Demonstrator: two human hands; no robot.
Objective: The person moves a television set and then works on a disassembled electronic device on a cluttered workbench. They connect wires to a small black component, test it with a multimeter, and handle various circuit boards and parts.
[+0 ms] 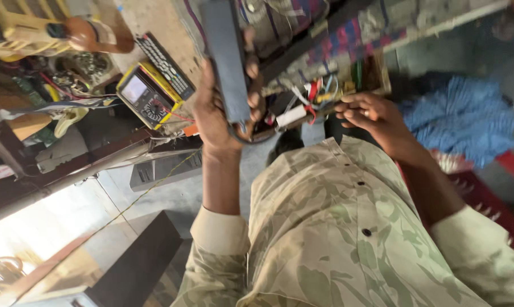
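My left hand [214, 116] is raised and wrapped around a long, flat dark grey bar [225, 57] that points away from me. The bar lies over an opened device [325, 40] with a bundle of red, white and yellow wires [311, 94] at its near edge. Just right of those wires, my right hand [370, 116] rests at the device's edge. Its fingers are curled together and nothing shows inside them. Both sleeves and my camouflage shirt [336, 227] fill the lower part of the view.
A yellow multimeter [146, 94] with red leads lies left of my left hand, next to a black ribbed part [166, 65]. Cluttered tools and a yellow case [23, 28] sit at the far left. A blue cloth [461, 119] and a red mat [496, 210] are on the right.
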